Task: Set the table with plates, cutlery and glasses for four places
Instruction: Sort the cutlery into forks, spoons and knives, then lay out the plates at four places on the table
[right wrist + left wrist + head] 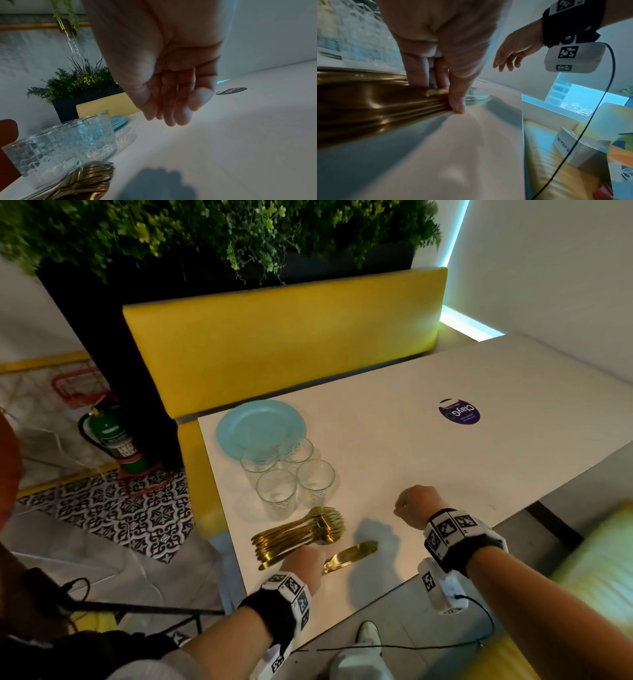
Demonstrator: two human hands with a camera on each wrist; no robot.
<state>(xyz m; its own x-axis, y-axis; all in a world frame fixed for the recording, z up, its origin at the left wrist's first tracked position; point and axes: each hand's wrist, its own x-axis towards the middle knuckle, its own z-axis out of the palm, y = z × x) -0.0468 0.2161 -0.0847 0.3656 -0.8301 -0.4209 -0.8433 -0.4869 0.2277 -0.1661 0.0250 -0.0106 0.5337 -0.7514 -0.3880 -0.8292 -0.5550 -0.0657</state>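
Observation:
A stack of light blue plates (260,428) sits at the far left of the white table (479,467), also seen as plates (120,121). Several clear glasses (289,474) stand in front of it; one glass (65,146) is close in the right wrist view. A pile of gold forks and spoons (301,530) lies nearer me. My left hand (317,556) pinches the gold knives (352,554) between thumb and fingers (455,102) low on the table. My right hand (402,510) hovers above the table to the right, fingers (168,119) relaxed and empty.
A yellow bench back (284,337) and a dark planter with greenery (222,237) stand behind the table. A purple sticker (459,412) marks the tabletop. A green fire extinguisher (116,436) stands on the floor at left. A cardboard box (578,147) lies on the near yellow seat.

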